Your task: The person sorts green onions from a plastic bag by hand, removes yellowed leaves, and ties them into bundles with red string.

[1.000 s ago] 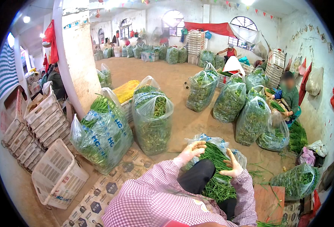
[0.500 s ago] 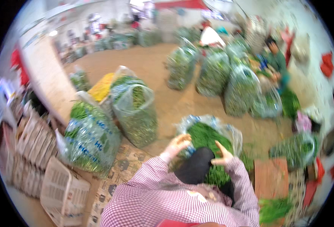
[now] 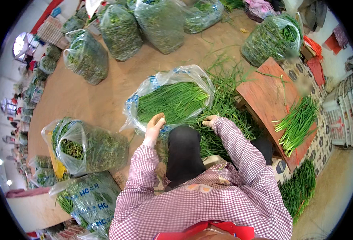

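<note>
A clear plastic bag (image 3: 133,107) with blue marks stands in front of my knees, mouth spread wide. Long green chives (image 3: 172,100) lie inside it in a thick layer. My left hand (image 3: 155,123) is at the bag's near left rim, fingers loosely bent, with nothing visible in them. By the near right rim, next to a heap of loose chives (image 3: 232,108), is my right hand (image 3: 211,121). Its fingers are half curled and a little apart; no held thing shows. Whether either hand touches the plastic I cannot make out.
At right, a low wooden board (image 3: 264,90) carries a bunch of chives (image 3: 298,124). More greens (image 3: 300,192) lie below it. Filled bags stand at left (image 3: 104,150), lower left (image 3: 92,204), far side (image 3: 120,34) and upper right (image 3: 270,42). Stacked white crates (image 3: 342,116) stand at the right edge.
My view has swung right and downward, so the chives on the board now show fully. My spread hands have lowered to the bag's near rim, fingers more curled. The seated person has left view.
</note>
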### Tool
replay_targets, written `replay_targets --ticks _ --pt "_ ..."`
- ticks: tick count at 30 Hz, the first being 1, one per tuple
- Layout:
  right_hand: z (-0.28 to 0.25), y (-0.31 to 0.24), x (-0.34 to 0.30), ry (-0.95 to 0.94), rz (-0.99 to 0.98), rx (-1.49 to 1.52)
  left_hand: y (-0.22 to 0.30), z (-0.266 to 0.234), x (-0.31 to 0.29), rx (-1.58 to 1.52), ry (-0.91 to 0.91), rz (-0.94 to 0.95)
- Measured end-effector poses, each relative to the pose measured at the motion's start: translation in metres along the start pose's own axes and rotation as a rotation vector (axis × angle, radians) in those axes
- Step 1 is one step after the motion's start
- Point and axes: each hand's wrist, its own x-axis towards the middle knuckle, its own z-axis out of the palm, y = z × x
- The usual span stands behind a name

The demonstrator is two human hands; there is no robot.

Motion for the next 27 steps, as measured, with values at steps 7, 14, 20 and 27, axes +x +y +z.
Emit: replay_targets --ticks 7,14,20,27 --pt "-0.017 0.025 0.034 0.197 0.173 0.323 -0.051 0.043 0.105 0.468 -0.076 0.102" --pt "-0.024 0.042 0.116 0.343 0.169 0.488 -0.083 0.079 0.163 1.089 -0.120 0.270" --pt "-0.031 0.037 0.160 0.375 0.280 0.439 -0.089 0.106 0.187 1.317 -0.169 0.145" --pt "-0.031 0.045 0.175 0.428 0.357 0.392 -0.083 0.121 0.209 1.499 -0.241 -0.103"
